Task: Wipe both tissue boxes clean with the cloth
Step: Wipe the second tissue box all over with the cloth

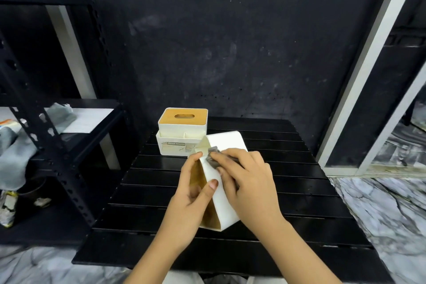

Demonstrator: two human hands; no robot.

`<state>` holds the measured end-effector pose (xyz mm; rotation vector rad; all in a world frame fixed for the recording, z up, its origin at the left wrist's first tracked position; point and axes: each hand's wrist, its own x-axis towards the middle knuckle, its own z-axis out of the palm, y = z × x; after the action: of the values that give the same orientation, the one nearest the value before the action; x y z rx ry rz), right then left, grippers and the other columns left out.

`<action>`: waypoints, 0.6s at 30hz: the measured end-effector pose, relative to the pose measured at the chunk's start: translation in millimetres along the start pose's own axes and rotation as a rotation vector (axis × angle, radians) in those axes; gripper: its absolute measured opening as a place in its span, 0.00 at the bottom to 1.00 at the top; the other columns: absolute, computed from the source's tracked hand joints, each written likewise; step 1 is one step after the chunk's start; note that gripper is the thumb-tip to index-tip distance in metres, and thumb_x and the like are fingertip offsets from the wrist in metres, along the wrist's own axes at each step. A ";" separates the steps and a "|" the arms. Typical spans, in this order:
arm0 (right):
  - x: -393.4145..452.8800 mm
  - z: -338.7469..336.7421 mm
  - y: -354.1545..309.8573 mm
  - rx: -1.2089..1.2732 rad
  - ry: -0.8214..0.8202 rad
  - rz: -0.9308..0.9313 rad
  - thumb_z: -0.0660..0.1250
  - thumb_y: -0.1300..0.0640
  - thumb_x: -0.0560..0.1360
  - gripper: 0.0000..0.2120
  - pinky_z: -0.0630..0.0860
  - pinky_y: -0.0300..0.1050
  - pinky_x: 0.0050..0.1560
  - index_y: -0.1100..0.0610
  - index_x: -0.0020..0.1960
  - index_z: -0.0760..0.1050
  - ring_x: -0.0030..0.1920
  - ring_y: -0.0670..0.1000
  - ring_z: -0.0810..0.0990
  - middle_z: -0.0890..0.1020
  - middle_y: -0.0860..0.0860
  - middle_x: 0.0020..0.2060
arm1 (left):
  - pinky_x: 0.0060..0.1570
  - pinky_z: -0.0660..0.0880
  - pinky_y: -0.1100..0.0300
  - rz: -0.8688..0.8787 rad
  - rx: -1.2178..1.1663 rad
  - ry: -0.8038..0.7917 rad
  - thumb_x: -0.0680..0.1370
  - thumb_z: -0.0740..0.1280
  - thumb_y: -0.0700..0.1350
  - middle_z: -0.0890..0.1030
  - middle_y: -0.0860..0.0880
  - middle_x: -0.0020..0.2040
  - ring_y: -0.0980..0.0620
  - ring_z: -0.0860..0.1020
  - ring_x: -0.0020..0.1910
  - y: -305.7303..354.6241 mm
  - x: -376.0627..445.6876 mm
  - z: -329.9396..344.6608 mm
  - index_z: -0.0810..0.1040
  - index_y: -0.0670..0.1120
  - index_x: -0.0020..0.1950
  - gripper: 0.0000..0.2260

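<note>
Two bare forearms enter from the lower edge and meet over a black slatted table. Left hand: fingers and thumb curled around the near tissue box, thumb lying on its white side wall, fingers on the tan wooden face, which is turned toward the left. This box is tipped off its base and tilted, its lower corner near or on the table slats; contact cannot be confirmed. Right hand: fingers bent over a grey cloth, pressing it against the upper part of the white wall of the held box; only a crumpled part of the cloth shows beyond the fingertips.

Second tissue box: upright at the far left corner of the table, just behind the held box, with a wooden lid bearing an oval slot, front compartments, and a label reading "TISSUE HOLDER".

Black metal rack: left of the table, carrying pale grey cloths and small packets. Dark wall behind; marble-patterned floor below.
</note>
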<state>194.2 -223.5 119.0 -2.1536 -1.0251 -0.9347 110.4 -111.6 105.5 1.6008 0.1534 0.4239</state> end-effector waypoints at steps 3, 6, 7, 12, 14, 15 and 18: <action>9.3 -0.5 8.7 0.039 -0.004 0.052 0.58 0.51 0.74 0.16 0.73 0.46 0.38 0.47 0.59 0.76 0.46 0.49 0.75 0.79 0.44 0.49 | 0.51 0.78 0.56 -0.008 -0.010 0.001 0.69 0.67 0.54 0.80 0.53 0.56 0.54 0.81 0.52 -1.1 -1.1 1.0 0.63 0.70 0.64 0.26; 18.3 -3.0 20.4 0.079 -0.010 0.092 0.57 0.51 0.74 0.16 0.74 0.49 0.39 0.47 0.59 0.76 0.47 0.49 0.74 0.78 0.45 0.51 | 0.52 0.79 0.52 0.006 -0.016 -0.001 0.72 0.70 0.53 0.79 0.53 0.57 0.53 0.81 0.53 -3.6 -1.9 0.2 0.64 0.71 0.62 0.24; 20.7 -4.3 24.6 0.108 -0.017 0.100 0.56 0.51 0.75 0.16 0.75 0.50 0.40 0.47 0.59 0.76 0.47 0.49 0.73 0.78 0.45 0.51 | 0.52 0.79 0.52 0.010 -0.011 -0.007 0.71 0.69 0.52 0.78 0.54 0.58 0.52 0.81 0.53 -4.7 -1.8 -0.8 0.64 0.71 0.62 0.24; 30.4 -18.3 40.2 0.207 -0.064 0.134 0.59 0.53 0.76 0.14 0.73 0.47 0.46 0.48 0.59 0.77 0.49 0.46 0.70 0.76 0.43 0.52 | 0.56 0.77 0.47 -0.006 0.022 -0.092 0.70 0.68 0.52 0.80 0.48 0.57 0.48 0.80 0.55 -8.8 -3.1 -8.4 0.64 0.70 0.62 0.25; 34.1 -26.9 44.5 0.264 -0.119 0.179 0.62 0.57 0.77 0.12 0.71 0.41 0.50 0.48 0.58 0.77 0.51 0.47 0.71 0.75 0.41 0.51 | 0.57 0.77 0.46 -0.012 0.038 -0.139 0.68 0.69 0.55 0.80 0.48 0.57 0.48 0.79 0.56 -11.8 -4.3 -12.3 0.63 0.70 0.62 0.26; 36.1 -31.3 46.6 0.291 -0.160 0.197 0.63 0.59 0.76 0.13 0.69 0.39 0.52 0.47 0.58 0.77 0.53 0.47 0.72 0.75 0.40 0.51 | 0.57 0.77 0.48 -0.015 0.042 -0.157 0.67 0.68 0.56 0.80 0.48 0.57 0.49 0.79 0.56 -12.6 -4.1 -14.2 0.63 0.71 0.61 0.26; 42.3 -43.0 53.1 0.368 -0.300 0.217 0.63 0.60 0.76 0.14 0.69 0.39 0.57 0.45 0.56 0.78 0.56 0.47 0.73 0.77 0.41 0.52 | 0.57 0.77 0.53 -0.038 0.070 -0.206 0.68 0.68 0.56 0.79 0.49 0.58 0.52 0.79 0.58 -15.7 -1.7 -22.6 0.63 0.74 0.60 0.25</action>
<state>242.3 -265.9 167.4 -2.0692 -0.9847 -0.2980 103.1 -89.8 90.3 1.6971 0.0428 0.2243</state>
